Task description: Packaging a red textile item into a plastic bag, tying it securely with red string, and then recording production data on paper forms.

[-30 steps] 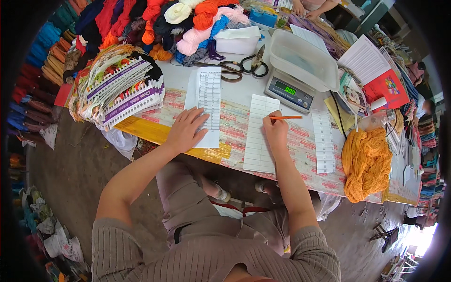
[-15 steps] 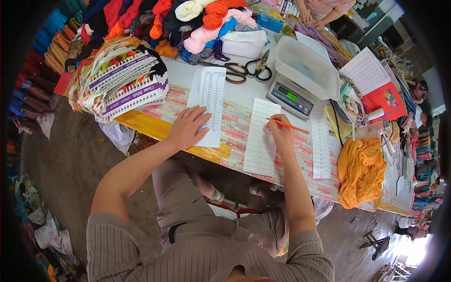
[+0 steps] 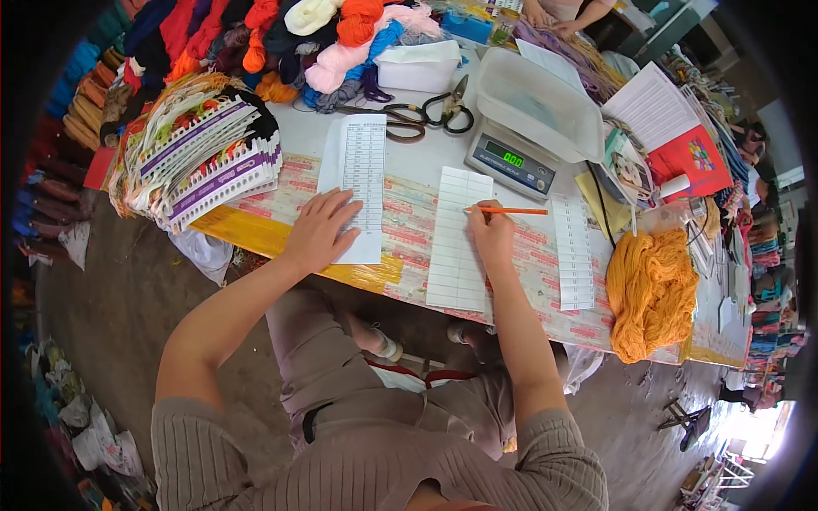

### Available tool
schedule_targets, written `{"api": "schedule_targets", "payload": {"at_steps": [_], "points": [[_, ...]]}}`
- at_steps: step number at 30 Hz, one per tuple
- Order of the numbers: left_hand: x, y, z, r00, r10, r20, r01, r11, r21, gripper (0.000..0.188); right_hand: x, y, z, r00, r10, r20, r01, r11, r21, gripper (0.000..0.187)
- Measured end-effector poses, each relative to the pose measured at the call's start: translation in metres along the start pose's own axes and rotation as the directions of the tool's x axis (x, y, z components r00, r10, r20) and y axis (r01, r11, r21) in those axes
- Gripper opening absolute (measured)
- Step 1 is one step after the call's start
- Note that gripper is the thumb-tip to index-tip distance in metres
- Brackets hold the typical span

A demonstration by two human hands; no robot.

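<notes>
My left hand [image 3: 324,228] lies flat, fingers stretched, on a white sheet with a printed table [image 3: 365,162]. My right hand [image 3: 492,238] is closed round an orange pencil [image 3: 527,211], its tip on the upper part of a long paper slip ruled into rows [image 3: 456,264]. The pencil lies almost level, its back end pointing right. To the right of this hand is a narrow printed strip [image 3: 574,255]. Beyond the slip stands an electronic scale [image 3: 511,162] with a lit green display, carrying a translucent plastic tub [image 3: 541,111].
Dark-handled scissors [image 3: 452,109] lie left of the scale near a white box [image 3: 417,68]. Thread sample cards [image 3: 221,179] are stacked at left, yarn skeins [image 3: 332,64] behind. An orange-yellow yarn bundle [image 3: 652,294] sits at right. Another person's hands [image 3: 562,25] are at the far side.
The pencil has swung from a slant to nearly level, and its tip is slightly lower on the slip. The left hand stays on its sheet. The whole view has shifted a little.
</notes>
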State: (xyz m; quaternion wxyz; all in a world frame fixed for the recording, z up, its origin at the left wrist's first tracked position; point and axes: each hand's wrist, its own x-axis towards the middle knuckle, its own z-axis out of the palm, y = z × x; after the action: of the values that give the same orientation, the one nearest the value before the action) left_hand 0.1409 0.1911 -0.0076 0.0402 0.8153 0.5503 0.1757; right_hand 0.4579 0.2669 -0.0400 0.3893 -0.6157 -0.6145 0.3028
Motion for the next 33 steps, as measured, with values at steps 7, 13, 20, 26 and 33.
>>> {"api": "schedule_targets", "payload": {"at_steps": [7,13,20,26,33], "points": [[-0.001,0.0,0.0,1.0,0.0,0.02,0.0,1.0,-0.016,0.045,-0.002,-0.006,-0.001,0.998,-0.063,-0.009,0.062,0.996,-0.063,0.02],[-0.001,0.001,-0.002,1.0,-0.001,0.031,0.002,1.0,-0.024,0.045,-0.003,-0.002,0.0,0.999,-0.043,0.008,0.044,0.998,-0.04,0.02],[0.0,0.0,0.001,0.999,-0.017,0.033,0.018,1.0,-0.008,0.045,-0.001,-0.001,-0.001,1.0,-0.016,0.009,0.016,1.0,-0.022,0.02],[-0.001,0.001,-0.001,1.0,-0.01,0.028,0.01,1.0,0.003,0.043,-0.005,-0.007,-0.003,1.0,-0.02,0.007,0.02,0.995,-0.098,0.02],[-0.002,0.0,-0.001,1.0,-0.005,0.018,0.004,1.0,0.007,0.043,-0.005,-0.008,-0.001,0.999,0.01,-0.037,-0.011,0.999,-0.03,0.019]]}}
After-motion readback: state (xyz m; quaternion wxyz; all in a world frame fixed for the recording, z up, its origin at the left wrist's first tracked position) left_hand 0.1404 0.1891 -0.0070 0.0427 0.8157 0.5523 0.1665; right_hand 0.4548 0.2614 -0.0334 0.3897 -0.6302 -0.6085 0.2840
